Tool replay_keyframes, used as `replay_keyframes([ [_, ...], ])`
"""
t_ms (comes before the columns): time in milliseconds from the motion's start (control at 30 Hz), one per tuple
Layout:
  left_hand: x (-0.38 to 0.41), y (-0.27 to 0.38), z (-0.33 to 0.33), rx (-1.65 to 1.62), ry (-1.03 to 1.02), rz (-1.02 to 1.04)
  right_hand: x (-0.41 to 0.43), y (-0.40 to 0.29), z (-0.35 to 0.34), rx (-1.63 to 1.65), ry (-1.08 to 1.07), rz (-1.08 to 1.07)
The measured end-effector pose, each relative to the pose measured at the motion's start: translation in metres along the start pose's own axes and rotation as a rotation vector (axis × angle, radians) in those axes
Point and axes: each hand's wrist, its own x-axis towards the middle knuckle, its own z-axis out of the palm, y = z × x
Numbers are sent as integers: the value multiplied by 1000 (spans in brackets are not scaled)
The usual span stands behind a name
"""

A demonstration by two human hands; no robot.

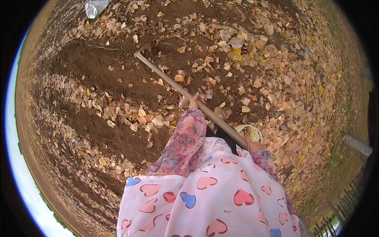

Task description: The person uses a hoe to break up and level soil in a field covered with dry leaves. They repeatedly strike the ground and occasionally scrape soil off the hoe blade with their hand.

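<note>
A hoe with a long wooden handle [168,79] slants from the upper left down to my body, its head resting in brown soil among dry leaves. The metal head is dark and hard to make out against the earth. My left hand [194,101] grips the middle of the handle. Close to my body, my right hand [251,144] holds the handle's near end. A pale woven basket [251,130] stands on the ground just beyond my right hand; its contents are partly hidden. Below both hands hangs a light pink apron [219,189] with hearts.
Bare soil furrows [97,65] run between bands of fallen leaves on the left. A whitish plastic bag [96,8] lies at the upper left. Thick leaf litter [287,97] covers the right side. A wooden post [358,144] and a picket fence [340,209] stand at the right edge.
</note>
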Motion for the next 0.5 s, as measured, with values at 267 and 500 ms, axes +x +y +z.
replay_keyframes([
  [267, -25, -56, 7, 308, 182, -227, -70, 76, 33, 191, -9, 74],
  [500, -6, -26, -1, 414, 300, -67, -18, 90, 97, 368, 73, 39],
])
